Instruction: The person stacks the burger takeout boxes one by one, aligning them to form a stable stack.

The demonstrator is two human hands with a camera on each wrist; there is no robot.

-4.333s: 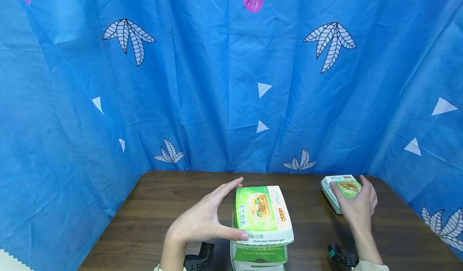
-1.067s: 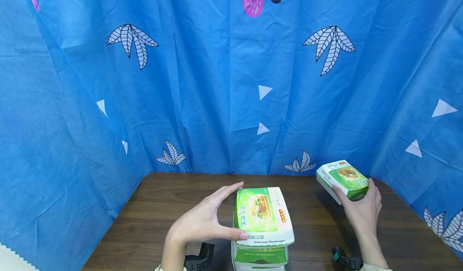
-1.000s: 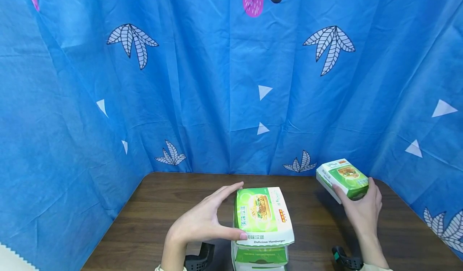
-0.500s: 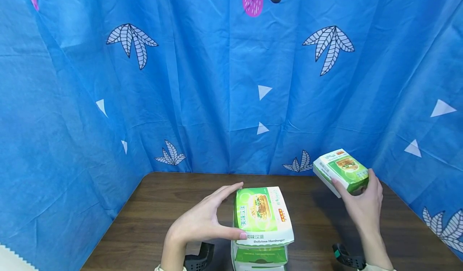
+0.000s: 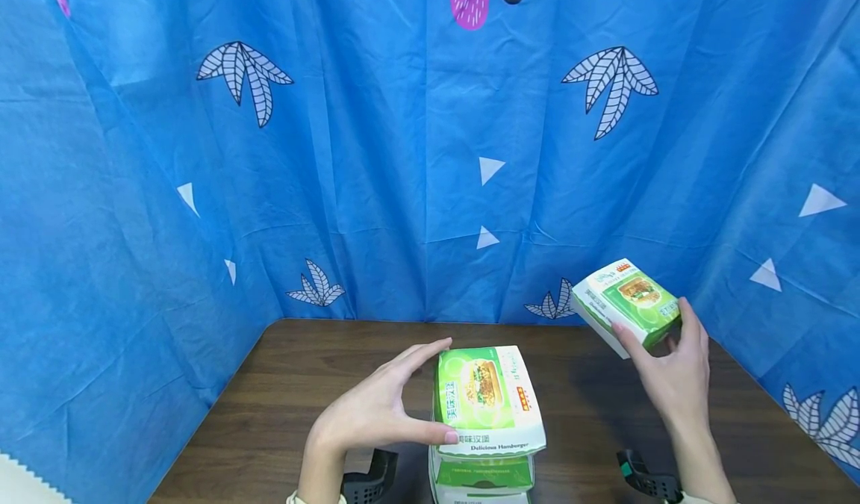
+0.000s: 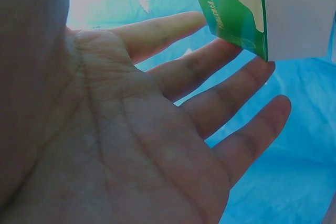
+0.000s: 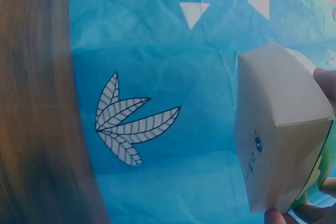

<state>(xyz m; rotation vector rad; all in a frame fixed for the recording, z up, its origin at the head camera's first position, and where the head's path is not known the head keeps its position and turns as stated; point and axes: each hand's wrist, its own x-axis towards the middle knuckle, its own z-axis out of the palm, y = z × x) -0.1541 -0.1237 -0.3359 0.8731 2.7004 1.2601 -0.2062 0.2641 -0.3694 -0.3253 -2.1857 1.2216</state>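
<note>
A stack of hamburger boxes stands on the table, the lower box (image 5: 485, 474) partly cut off by the view's edge. On it sits a green-and-white top box (image 5: 482, 399) with a burger picture. My left hand (image 5: 376, 407) is spread at its left side, thumb on the front face and index fingertip by the rear corner. In the left wrist view its fingers (image 6: 220, 95) look nearly straight, fingertips at the box (image 6: 299, 14). Above the table at the right, my right hand (image 5: 672, 369) grips another hamburger box (image 5: 628, 302) by its near end, tilted up.
Dark wood table (image 5: 289, 392) under the boxes. A blue patterned curtain (image 5: 376, 153) hangs behind it and along both sides. Black wrist devices show below the left hand (image 5: 369, 480) and beside the right wrist (image 5: 648, 478).
Earlier the right hand was at the third hamburger box on the table; it has since raised the box, tilted it and moved it slightly left. The left hand and the stack have stayed put.
</note>
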